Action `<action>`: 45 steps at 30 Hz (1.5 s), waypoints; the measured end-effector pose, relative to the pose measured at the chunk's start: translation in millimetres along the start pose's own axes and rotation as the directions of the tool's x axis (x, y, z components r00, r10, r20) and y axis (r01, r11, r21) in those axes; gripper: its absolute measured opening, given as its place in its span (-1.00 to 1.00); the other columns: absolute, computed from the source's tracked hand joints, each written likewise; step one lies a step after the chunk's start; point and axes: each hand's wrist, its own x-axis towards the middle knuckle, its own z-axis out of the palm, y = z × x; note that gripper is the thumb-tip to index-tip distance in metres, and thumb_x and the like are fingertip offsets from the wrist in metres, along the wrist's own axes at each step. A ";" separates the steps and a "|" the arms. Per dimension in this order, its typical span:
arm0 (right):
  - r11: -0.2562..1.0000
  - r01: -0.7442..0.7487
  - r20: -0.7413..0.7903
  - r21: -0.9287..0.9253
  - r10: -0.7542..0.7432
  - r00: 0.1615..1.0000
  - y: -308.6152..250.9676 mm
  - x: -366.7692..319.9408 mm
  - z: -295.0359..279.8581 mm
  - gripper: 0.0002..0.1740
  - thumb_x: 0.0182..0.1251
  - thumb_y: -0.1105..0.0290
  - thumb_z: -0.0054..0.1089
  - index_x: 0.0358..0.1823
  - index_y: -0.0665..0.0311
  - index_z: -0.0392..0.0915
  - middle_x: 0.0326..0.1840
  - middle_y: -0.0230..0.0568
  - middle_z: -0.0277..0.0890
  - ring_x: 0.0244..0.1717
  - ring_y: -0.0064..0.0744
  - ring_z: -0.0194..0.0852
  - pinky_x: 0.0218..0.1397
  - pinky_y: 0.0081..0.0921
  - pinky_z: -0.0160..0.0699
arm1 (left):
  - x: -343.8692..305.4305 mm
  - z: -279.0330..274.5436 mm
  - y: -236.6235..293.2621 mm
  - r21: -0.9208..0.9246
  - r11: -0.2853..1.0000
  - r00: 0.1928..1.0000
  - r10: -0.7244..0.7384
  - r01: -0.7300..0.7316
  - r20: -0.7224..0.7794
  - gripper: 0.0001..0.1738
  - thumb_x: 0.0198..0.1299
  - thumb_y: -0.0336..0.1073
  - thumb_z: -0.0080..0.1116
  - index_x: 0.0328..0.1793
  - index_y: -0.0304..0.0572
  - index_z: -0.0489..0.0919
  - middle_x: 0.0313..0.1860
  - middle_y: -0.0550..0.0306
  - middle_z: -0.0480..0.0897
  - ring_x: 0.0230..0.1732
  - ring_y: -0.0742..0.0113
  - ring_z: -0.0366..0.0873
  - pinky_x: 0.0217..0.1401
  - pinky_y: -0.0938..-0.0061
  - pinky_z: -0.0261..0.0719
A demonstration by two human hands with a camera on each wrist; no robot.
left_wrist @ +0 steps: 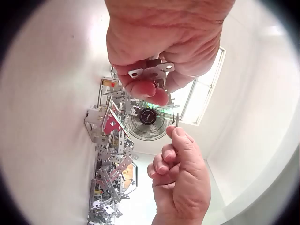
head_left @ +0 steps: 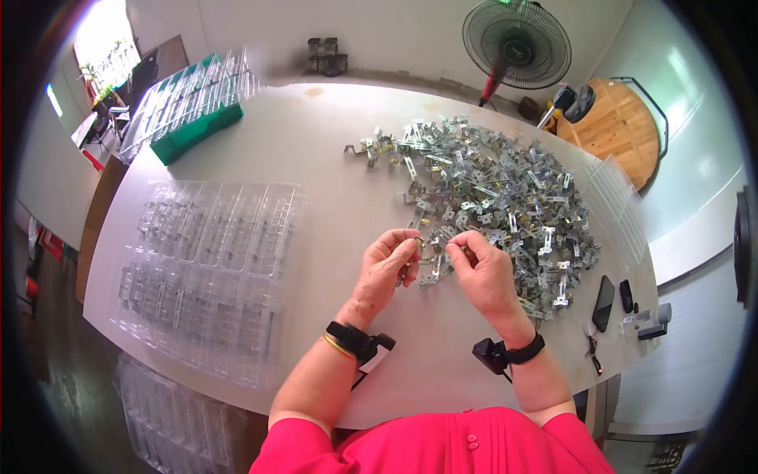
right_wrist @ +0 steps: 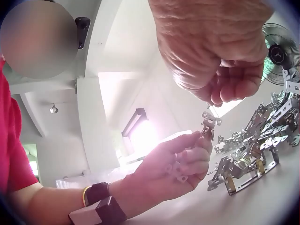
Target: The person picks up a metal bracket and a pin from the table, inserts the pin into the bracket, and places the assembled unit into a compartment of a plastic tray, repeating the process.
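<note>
In the head view, the left hand pinches a small metal clip over the near middle of the table, and the right hand is just beside it, thumb against curled fingers. A heap of metal brackets lies beyond and to the right; clear trays lie left, a green bin far left, a phone and pliers near right. In the left wrist view, a holed plate sits among the left hand's curled fingers, while the right hand's thumb and forefinger close on a thin pin. In the right wrist view, the clip stands above the left hand's thumb and forefinger; the right hand's fingers are curled, their tips partly hidden.
</note>
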 end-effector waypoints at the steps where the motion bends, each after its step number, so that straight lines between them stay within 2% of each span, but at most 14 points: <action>1: 1.000 0.000 0.009 -0.002 0.000 1.000 -0.6 -0.5 0.8 -0.91 0.41 0.39 0.31 -0.17 0.22 0.61 -0.52 -0.20 0.60 -0.58 -0.51 0.50 -0.46 -0.48 0.44 | 0.1 0.0 0.0 0.010 1.000 1.000 0.001 -0.001 0.005 -0.67 0.50 -0.23 0.17 0.24 -0.27 0.53 -0.28 0.23 0.61 -0.52 0.56 0.49 -0.53 0.65 0.39; 5: 0.999 0.008 0.018 0.036 -0.009 1.000 -0.4 -1.2 4.2 -0.91 0.41 0.39 0.31 -0.17 0.22 0.61 -0.48 -0.18 0.62 -0.56 -0.43 0.55 -0.44 -0.46 0.48 | -0.1 1.5 0.1 0.029 1.000 1.000 0.004 -0.004 0.006 -0.69 0.50 -0.23 0.18 0.22 -0.26 0.54 -0.30 0.23 0.60 -0.56 0.58 0.43 -0.58 0.65 0.30; 10: 0.999 0.027 0.028 0.039 -0.028 0.999 2.3 -2.2 4.7 -0.91 0.40 0.39 0.30 -0.18 0.22 0.60 -0.42 -0.14 0.66 -0.48 -0.23 0.65 -0.39 -0.36 0.54 | 1.2 2.4 -0.8 0.053 0.998 1.000 0.018 -0.018 0.004 -0.71 0.50 -0.24 0.18 0.20 -0.27 0.54 -0.30 0.23 0.60 -0.55 0.59 0.42 -0.58 0.65 0.29; 26: 0.996 0.055 0.027 0.070 -0.057 0.998 3.6 -2.5 4.0 -0.92 0.42 0.41 0.27 -0.18 0.24 0.57 -0.41 -0.09 0.64 -0.44 -0.15 0.68 -0.39 -0.31 0.55 | -1.8 4.3 0.3 0.146 0.989 1.000 0.009 -0.007 -0.011 -0.78 0.51 -0.32 0.13 0.17 -0.23 0.58 -0.33 0.23 0.61 -0.56 0.61 0.41 -0.58 0.68 0.28; 28: 0.994 0.102 0.026 0.035 -0.103 0.994 7.0 -2.4 5.5 -0.88 0.44 0.40 0.27 -0.11 0.25 0.54 -0.41 -0.07 0.65 -0.42 -0.12 0.69 -0.36 -0.30 0.56 | -1.6 4.9 -0.2 0.169 0.986 1.000 0.002 -0.001 -0.003 -0.78 0.51 -0.31 0.15 0.16 -0.23 0.58 -0.33 0.23 0.61 -0.56 0.61 0.41 -0.58 0.68 0.29; 29: 0.995 0.098 0.026 0.036 -0.099 0.995 6.0 -2.9 5.1 -0.88 0.44 0.40 0.27 -0.11 0.25 0.54 -0.41 -0.07 0.65 -0.42 -0.12 0.69 -0.36 -0.30 0.56 | -1.6 5.2 -0.8 0.189 0.982 1.000 -0.005 0.004 0.004 -0.78 0.51 -0.31 0.16 0.16 -0.24 0.58 -0.33 0.23 0.61 -0.56 0.61 0.41 -0.58 0.67 0.29; 31: 0.990 -0.053 0.146 0.132 0.034 0.989 2.4 -4.2 4.5 -0.78 0.47 0.37 0.25 0.03 0.27 0.51 -0.41 -0.07 0.65 -0.42 -0.13 0.69 -0.32 -0.29 0.57 | -2.2 5.6 -0.6 0.179 0.984 1.000 0.002 -0.001 -0.004 -0.78 0.50 -0.30 0.16 0.15 -0.25 0.58 -0.33 0.23 0.61 -0.55 0.61 0.41 -0.57 0.67 0.30; 32: 0.990 -0.056 0.146 0.133 0.036 0.989 3.0 -4.3 4.9 -0.78 0.47 0.37 0.25 0.03 0.27 0.51 -0.41 -0.07 0.65 -0.42 -0.13 0.69 -0.32 -0.29 0.57 | -2.7 5.9 -0.4 0.169 0.986 1.000 0.013 -0.011 -0.009 -0.78 0.50 -0.30 0.16 0.14 -0.26 0.59 -0.33 0.23 0.61 -0.54 0.61 0.42 -0.57 0.66 0.30; 34: 0.973 -0.085 0.182 0.215 0.046 0.982 4.3 -2.6 4.6 -0.70 0.53 0.38 0.20 0.18 0.33 0.46 -0.43 -0.28 0.64 -0.42 -0.59 0.61 -0.36 -0.52 0.58 | -3.4 5.7 0.1 0.212 0.977 1.000 -0.008 0.004 0.017 -0.78 0.50 -0.30 0.17 0.13 -0.26 0.59 -0.33 0.24 0.61 -0.54 0.62 0.42 -0.56 0.67 0.31; 38: 0.914 -0.203 0.276 0.352 0.106 0.955 8.8 -0.6 2.7 -0.69 0.57 0.35 0.17 0.19 0.37 0.45 -0.39 -0.33 0.64 -0.39 -0.64 0.58 -0.34 -0.57 0.59 | -4.2 7.4 0.9 0.278 0.960 0.997 -0.049 0.032 0.057 -0.79 0.50 -0.30 0.16 0.11 -0.27 0.59 -0.34 0.29 0.61 -0.51 0.64 0.43 -0.54 0.68 0.35; 40: 0.842 -0.350 0.369 0.411 0.197 0.908 12.5 -1.4 2.1 -0.72 0.56 0.32 0.18 0.12 0.35 0.50 -0.45 -0.30 0.62 -0.41 -0.63 0.59 -0.32 -0.53 0.57 | -3.8 6.6 -0.7 0.302 0.953 0.997 -0.043 0.021 0.066 -0.79 0.49 -0.30 0.17 0.10 -0.27 0.59 -0.34 0.29 0.61 -0.50 0.65 0.44 -0.52 0.68 0.36; 44: 0.831 -0.366 0.403 0.419 0.191 0.895 17.0 0.4 0.3 -0.77 0.54 0.31 0.19 0.00 0.35 0.56 -0.47 -0.33 0.60 -0.46 -0.64 0.51 -0.37 -0.54 0.52 | -5.5 12.2 0.6 0.337 0.941 0.997 -0.043 0.019 0.063 -0.81 0.49 -0.30 0.18 0.06 -0.27 0.60 -0.33 0.31 0.61 -0.47 0.65 0.44 -0.48 0.67 0.39; 45: 0.891 -0.313 0.367 0.330 0.184 0.912 15.3 1.2 -2.2 -0.79 0.52 0.31 0.19 -0.06 0.33 0.58 -0.47 -0.37 0.57 -0.47 -0.65 0.46 -0.38 -0.53 0.48 | -5.8 11.9 0.5 0.337 0.941 0.997 -0.044 0.020 0.062 -0.81 0.49 -0.30 0.18 0.06 -0.27 0.60 -0.33 0.31 0.61 -0.47 0.65 0.44 -0.48 0.67 0.39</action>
